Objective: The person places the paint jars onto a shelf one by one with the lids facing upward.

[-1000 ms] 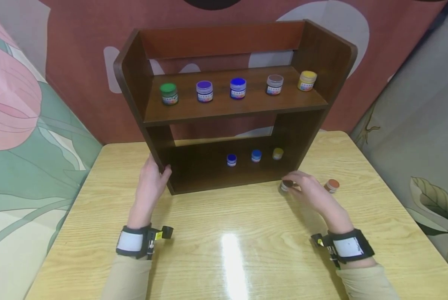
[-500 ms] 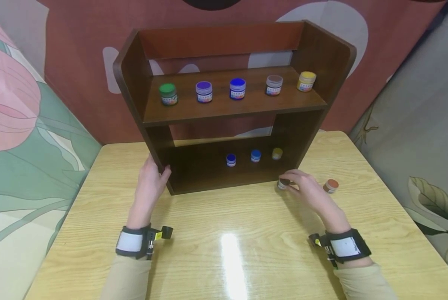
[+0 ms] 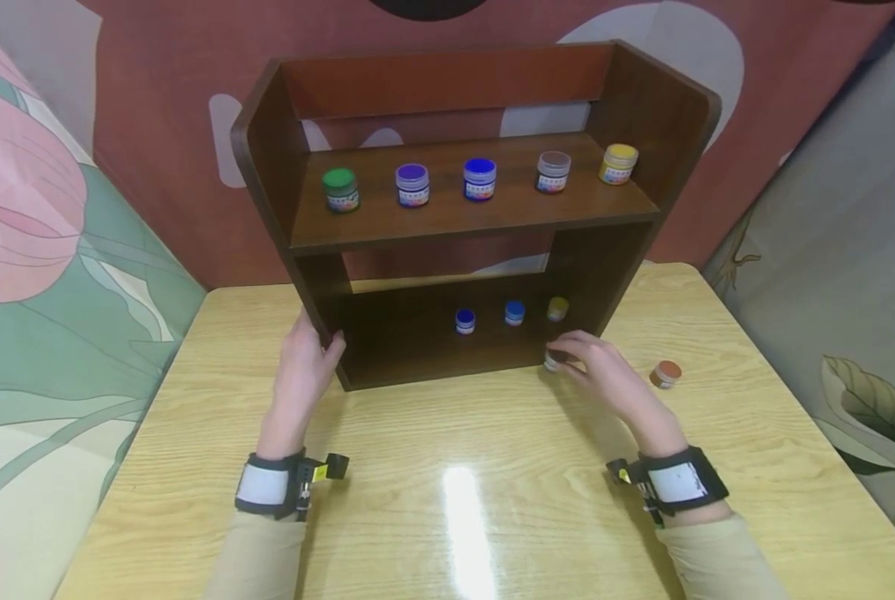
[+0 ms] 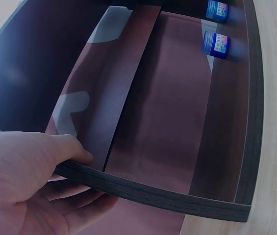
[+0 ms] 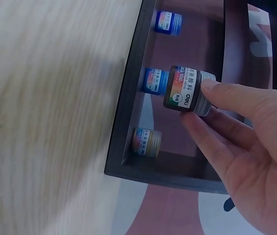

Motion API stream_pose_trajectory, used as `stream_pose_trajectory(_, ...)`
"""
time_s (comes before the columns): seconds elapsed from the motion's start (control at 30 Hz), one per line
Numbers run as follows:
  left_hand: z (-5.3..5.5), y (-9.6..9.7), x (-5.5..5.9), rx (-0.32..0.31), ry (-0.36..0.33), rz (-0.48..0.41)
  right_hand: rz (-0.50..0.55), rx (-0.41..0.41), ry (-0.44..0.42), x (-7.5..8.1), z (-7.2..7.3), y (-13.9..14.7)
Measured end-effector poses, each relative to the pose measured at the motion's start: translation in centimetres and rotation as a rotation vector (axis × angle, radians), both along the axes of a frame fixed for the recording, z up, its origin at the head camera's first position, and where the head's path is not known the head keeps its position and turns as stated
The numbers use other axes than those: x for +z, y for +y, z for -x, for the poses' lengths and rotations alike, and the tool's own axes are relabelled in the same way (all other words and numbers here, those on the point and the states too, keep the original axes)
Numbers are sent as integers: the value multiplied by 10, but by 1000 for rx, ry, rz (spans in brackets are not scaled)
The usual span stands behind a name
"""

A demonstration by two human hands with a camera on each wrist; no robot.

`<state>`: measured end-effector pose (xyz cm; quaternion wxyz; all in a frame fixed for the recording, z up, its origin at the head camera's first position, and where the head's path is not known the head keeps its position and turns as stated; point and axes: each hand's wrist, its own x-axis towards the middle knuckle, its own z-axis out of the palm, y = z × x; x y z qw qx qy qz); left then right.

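My right hand [image 3: 601,371] pinches a small dark paint jar [image 5: 183,88] by its lid, thumb on one side and fingers on the other. In the head view this jar overlaps the front edge of the lower shelf. My left hand [image 3: 302,358] grips the left side panel of a dark brown two-tier shelf [image 3: 417,236], thumb inside and fingers outside. On the lower tier stand a dark blue jar [image 3: 465,322], a lighter blue jar [image 3: 514,313] and a yellow jar [image 3: 557,309], the yellow one nearest the right panel.
Along the upper tier stand a green jar [image 3: 341,190], a purple jar [image 3: 413,185], a blue jar [image 3: 480,180], a brown jar [image 3: 553,172] and a yellow-lidded jar [image 3: 618,164]. A reddish-brown jar [image 3: 667,374] sits on the wooden table [image 3: 387,483], right of the shelf. Patterned fabric hangs behind.
My right hand has carried the dark jar left and slightly back, toward the lower shelf's front edge. The left hand keeps its grip on the side panel.
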<state>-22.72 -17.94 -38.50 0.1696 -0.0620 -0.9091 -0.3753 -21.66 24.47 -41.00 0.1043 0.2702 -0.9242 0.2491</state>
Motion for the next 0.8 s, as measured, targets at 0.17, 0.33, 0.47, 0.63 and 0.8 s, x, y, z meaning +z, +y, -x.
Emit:
stream_pose_trajectory(0.17,0,0,0,3,-5,-1,4,2,7,2,3,-5)
stream_pose_trajectory(0.33,-1,1,1,3,1,0,9,4,18,3,7,-9)
stream_pose_trajectory(0.47,-1,0,1,5,17,-7,13,17,32,4,9,-11)
stream_pose_trajectory(0.63,0,0,-1,-3,31,-11,11,25,42,4,13,-14)
stream_pose_trajectory(0.8,0,0,-1,-4,29,-8,12,39,69,5,16,-17)
